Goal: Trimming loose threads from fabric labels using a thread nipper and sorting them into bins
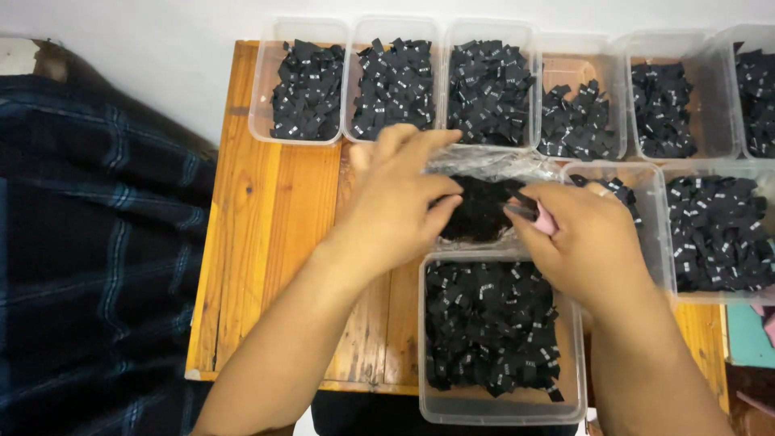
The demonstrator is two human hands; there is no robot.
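While a clear plastic bag (484,165) of black labels (483,208) is pinched by the left hand (395,206), its fingers are clamped on the film. A pink tool (542,220) is gripped in the closed right hand (585,242), just beside those fingertips.

The clear plastic bag of black labels (484,206) is partly hidden by both hands; the small pink tool (543,220) is mostly covered.

A row of tubs (307,129) lines the table (266,242) behind a bag (484,206), another tub (500,408) before it.
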